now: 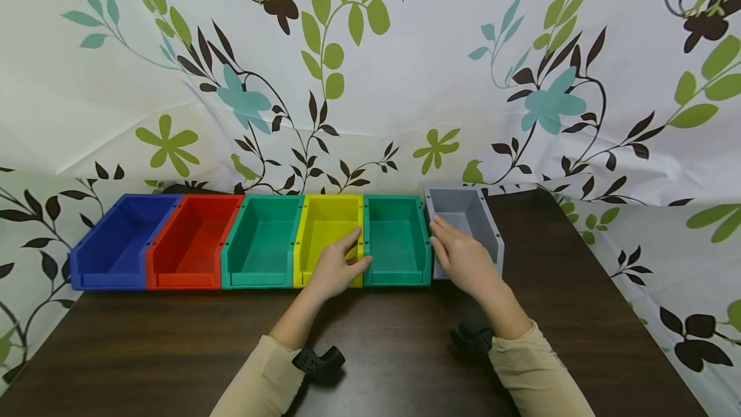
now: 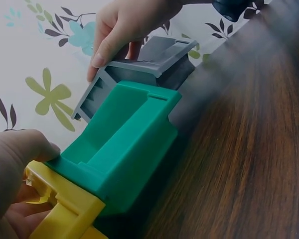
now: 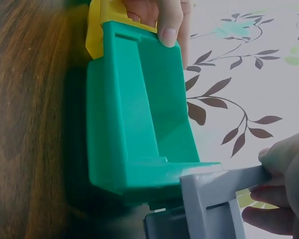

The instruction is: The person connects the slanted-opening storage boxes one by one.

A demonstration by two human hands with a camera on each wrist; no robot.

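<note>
Six plastic storage bins stand in a row. My left hand (image 1: 336, 266) is at the wall shared by the yellow bin (image 1: 315, 227) and the right-hand green bin (image 1: 396, 233). Its fingers reach into the yellow bin, and its thumb lies over the green bin's rim, pinching the adjoining walls. With my right hand (image 1: 466, 262) I grip the near-left wall of the grey bin (image 1: 486, 211) at the row's right end. In the left wrist view the grey bin (image 2: 157, 67) sits tilted and slightly raised beside the green bin (image 2: 129, 144). Part of its interior is hidden by my hand.
Left of the yellow bin stand another green bin (image 1: 263, 237), a red bin (image 1: 193, 237) and a blue bin (image 1: 121, 243), side by side. All rest on a dark wooden table (image 1: 173, 352). Behind rises a leaf-patterned cloth (image 1: 393, 95). Dark bands sit at both wrists.
</note>
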